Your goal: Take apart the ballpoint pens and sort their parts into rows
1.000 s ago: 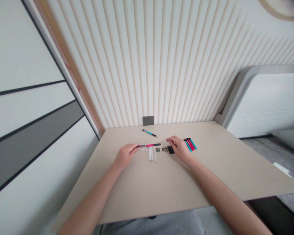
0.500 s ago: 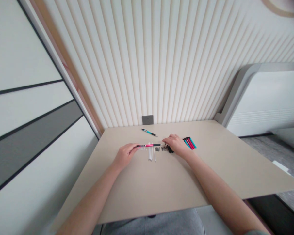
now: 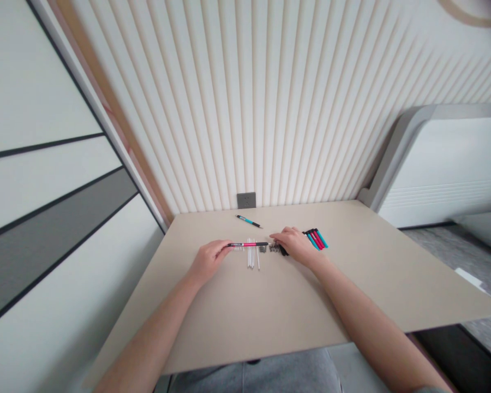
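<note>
My left hand (image 3: 210, 259) is closed round the left end of a pink and black pen (image 3: 249, 244), held level above the table. At the pen's right tip my right hand (image 3: 292, 243) has its fingers pinched together; what they hold is too small to make out. Beneath the pen lie several thin white refills (image 3: 251, 257) and small pale parts (image 3: 238, 249). Small grey metal parts (image 3: 262, 249) are beside the refills. Several black grips (image 3: 283, 250) lie partly hidden by my right hand.
A blue and black pen (image 3: 249, 221) lies farther back on the beige table (image 3: 245, 311). Several pink and blue barrels (image 3: 317, 239) lie side by side, right of my right hand. A dark wall socket (image 3: 246, 200) is at the table's back edge.
My right hand has shifted slightly left, so its fingertips are closer to the pen's tip. My left hand and the pen have hardly moved.
</note>
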Action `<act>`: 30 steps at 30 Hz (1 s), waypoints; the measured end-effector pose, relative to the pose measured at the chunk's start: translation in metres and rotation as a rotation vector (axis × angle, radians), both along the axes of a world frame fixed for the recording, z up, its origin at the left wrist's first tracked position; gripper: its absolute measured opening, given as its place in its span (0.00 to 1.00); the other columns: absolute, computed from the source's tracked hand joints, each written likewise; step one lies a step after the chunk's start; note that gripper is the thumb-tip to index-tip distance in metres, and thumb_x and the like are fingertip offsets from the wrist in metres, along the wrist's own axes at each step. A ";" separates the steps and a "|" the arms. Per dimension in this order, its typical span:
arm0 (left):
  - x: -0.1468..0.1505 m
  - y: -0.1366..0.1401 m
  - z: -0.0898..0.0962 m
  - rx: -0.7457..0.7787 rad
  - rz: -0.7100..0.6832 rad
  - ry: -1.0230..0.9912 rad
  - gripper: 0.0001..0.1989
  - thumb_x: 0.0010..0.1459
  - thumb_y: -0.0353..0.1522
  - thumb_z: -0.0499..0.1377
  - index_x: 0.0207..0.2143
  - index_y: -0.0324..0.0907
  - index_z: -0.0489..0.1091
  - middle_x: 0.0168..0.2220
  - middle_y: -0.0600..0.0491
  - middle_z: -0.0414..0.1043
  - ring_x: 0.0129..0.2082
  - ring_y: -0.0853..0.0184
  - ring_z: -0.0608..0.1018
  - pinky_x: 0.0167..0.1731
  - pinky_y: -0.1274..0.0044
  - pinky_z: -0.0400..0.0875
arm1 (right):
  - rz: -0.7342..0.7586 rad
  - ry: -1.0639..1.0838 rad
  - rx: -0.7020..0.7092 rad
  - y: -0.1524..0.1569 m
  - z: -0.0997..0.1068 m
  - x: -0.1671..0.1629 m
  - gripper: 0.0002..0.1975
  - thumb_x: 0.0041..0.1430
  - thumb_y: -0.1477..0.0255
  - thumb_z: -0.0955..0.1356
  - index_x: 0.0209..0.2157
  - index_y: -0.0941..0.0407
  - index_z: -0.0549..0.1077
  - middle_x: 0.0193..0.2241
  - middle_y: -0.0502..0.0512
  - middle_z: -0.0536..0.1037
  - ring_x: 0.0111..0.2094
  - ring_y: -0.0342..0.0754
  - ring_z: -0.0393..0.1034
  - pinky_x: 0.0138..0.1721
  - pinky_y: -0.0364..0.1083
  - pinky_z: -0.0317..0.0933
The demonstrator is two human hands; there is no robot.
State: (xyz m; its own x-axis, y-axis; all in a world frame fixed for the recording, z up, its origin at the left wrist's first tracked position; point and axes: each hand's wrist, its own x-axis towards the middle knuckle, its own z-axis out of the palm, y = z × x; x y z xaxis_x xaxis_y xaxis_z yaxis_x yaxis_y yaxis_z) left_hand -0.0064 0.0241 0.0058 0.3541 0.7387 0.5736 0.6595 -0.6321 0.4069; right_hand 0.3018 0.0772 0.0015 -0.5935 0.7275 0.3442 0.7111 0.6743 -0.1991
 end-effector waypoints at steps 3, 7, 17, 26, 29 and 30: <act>0.000 0.000 0.001 -0.008 -0.002 0.004 0.11 0.65 0.35 0.52 0.42 0.42 0.72 0.35 0.52 0.77 0.32 0.69 0.78 0.33 0.79 0.70 | -0.013 -0.017 0.002 -0.001 0.001 0.000 0.14 0.65 0.76 0.62 0.47 0.54 0.75 0.33 0.58 0.78 0.38 0.50 0.70 0.40 0.46 0.57; 0.001 -0.001 0.002 -0.004 0.000 0.013 0.11 0.66 0.35 0.52 0.42 0.42 0.72 0.35 0.52 0.77 0.32 0.69 0.78 0.34 0.79 0.70 | -0.015 -0.005 -0.009 -0.002 0.001 0.000 0.15 0.65 0.76 0.62 0.49 0.54 0.74 0.34 0.57 0.78 0.38 0.49 0.70 0.40 0.45 0.58; 0.000 0.000 0.000 0.003 -0.040 0.005 0.11 0.66 0.34 0.52 0.43 0.42 0.72 0.35 0.51 0.77 0.34 0.69 0.78 0.35 0.79 0.71 | -0.069 0.129 0.021 -0.015 0.008 0.001 0.12 0.65 0.73 0.62 0.45 0.53 0.75 0.40 0.56 0.79 0.42 0.52 0.70 0.45 0.50 0.59; 0.002 -0.002 0.003 0.068 -0.110 -0.016 0.10 0.64 0.32 0.56 0.44 0.42 0.74 0.35 0.51 0.78 0.34 0.69 0.78 0.35 0.78 0.72 | 0.106 0.391 -0.140 -0.044 0.011 -0.019 0.14 0.68 0.68 0.59 0.42 0.54 0.75 0.37 0.56 0.79 0.39 0.48 0.70 0.42 0.47 0.61; 0.003 -0.002 0.003 0.081 -0.129 -0.006 0.10 0.64 0.33 0.56 0.45 0.42 0.73 0.36 0.50 0.78 0.34 0.69 0.78 0.36 0.78 0.73 | 0.083 0.342 -0.146 -0.043 0.007 -0.023 0.16 0.68 0.68 0.59 0.32 0.55 0.75 0.31 0.54 0.79 0.34 0.47 0.69 0.39 0.47 0.59; 0.004 -0.002 0.003 0.079 -0.133 0.004 0.10 0.64 0.33 0.55 0.45 0.42 0.73 0.36 0.50 0.78 0.34 0.69 0.78 0.36 0.78 0.73 | 0.069 0.330 -0.143 -0.042 0.005 -0.023 0.16 0.68 0.68 0.59 0.31 0.55 0.74 0.29 0.53 0.78 0.33 0.47 0.69 0.39 0.47 0.59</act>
State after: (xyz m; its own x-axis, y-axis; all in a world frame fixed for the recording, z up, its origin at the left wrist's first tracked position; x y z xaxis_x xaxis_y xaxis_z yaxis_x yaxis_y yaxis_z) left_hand -0.0027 0.0217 0.0093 0.4480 0.6375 0.6268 0.5690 -0.7441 0.3501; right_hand 0.2785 0.0353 0.0062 -0.5169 0.7442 0.4231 0.5465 0.6673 -0.5059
